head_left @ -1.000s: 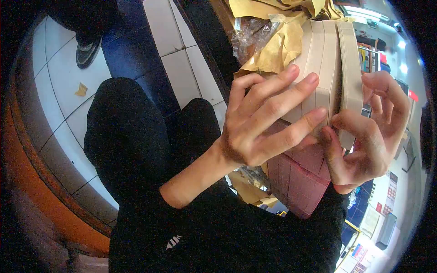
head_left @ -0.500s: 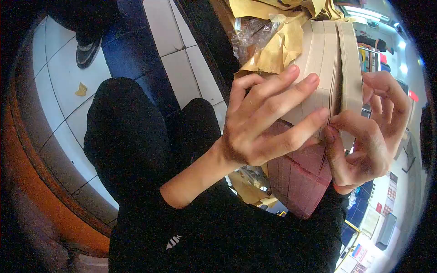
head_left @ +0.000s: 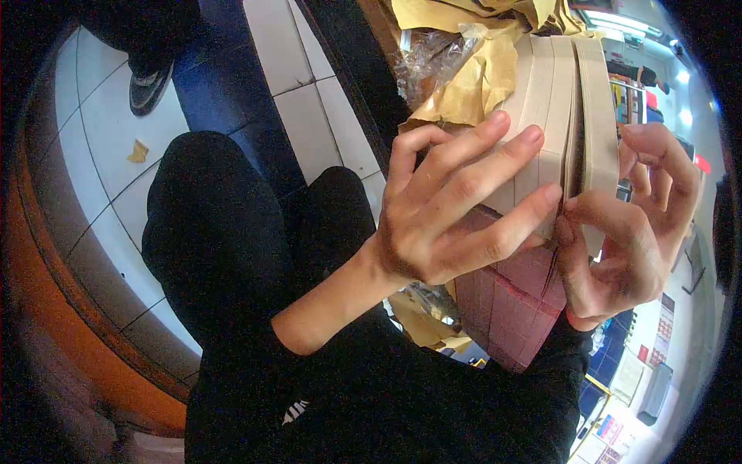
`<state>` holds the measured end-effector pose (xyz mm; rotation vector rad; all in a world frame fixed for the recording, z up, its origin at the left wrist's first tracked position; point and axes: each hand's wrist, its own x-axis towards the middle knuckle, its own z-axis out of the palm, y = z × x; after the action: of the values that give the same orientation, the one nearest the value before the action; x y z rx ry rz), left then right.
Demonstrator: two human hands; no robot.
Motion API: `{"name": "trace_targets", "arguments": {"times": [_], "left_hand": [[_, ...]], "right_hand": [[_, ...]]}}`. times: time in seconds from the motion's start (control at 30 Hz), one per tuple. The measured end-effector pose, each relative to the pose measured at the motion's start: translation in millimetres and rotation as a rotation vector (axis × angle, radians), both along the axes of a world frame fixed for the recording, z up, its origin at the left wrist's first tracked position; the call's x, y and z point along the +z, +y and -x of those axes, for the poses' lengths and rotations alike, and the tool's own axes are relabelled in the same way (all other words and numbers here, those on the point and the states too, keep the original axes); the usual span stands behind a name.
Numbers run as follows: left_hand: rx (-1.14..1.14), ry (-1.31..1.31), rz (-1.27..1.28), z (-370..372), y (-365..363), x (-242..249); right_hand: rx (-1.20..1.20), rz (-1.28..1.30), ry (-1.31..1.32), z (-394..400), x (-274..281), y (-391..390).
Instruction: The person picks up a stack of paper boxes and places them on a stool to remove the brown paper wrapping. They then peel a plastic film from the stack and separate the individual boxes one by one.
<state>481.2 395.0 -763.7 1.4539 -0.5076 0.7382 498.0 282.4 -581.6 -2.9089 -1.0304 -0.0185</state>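
A thick block of cream paper (head_left: 533, 93), made up of several bundles, stands upright with a dark gap between its bundles. My left hand (head_left: 456, 205) lies across the near face of the block, back of the hand up, its fingers spread and the thumb mostly hidden. At the block's lower edge by the gap, thumb and index finger of my right hand (head_left: 618, 247) pinch the edge of the paper, while its other fingers curl behind the right side. Dark pink bundles (head_left: 510, 301) sit directly below the cream block, partly behind my left hand.
Torn brown paper (head_left: 491, 77) and clear plastic wrap (head_left: 433, 62) lie at the upper middle. Below my left hand is more crumpled brown paper (head_left: 425, 325). Another person's shoe (head_left: 149, 89) is on the tiled floor at the upper left. A person's arm shows at the far upper right.
My right hand has shifted slightly to the right, and the gap in the paper block looks a little wider near its fingertips. My left hand has hardly moved.
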Motion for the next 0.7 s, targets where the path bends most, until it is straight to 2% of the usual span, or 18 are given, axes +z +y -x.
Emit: {"name": "trace_targets", "arguments": {"times": [0.37, 0.7], "left_hand": [[0.001, 0.015, 0.038, 1.7, -3.8, 1.4], [0.009, -0.016, -0.041, -0.7, 0.8, -1.1]], "right_hand": [[0.02, 0.006, 0.023, -1.6, 2.9, -2.9], [-0.01, -0.003, 0.015, 0.6, 1.3, 0.5]]}}
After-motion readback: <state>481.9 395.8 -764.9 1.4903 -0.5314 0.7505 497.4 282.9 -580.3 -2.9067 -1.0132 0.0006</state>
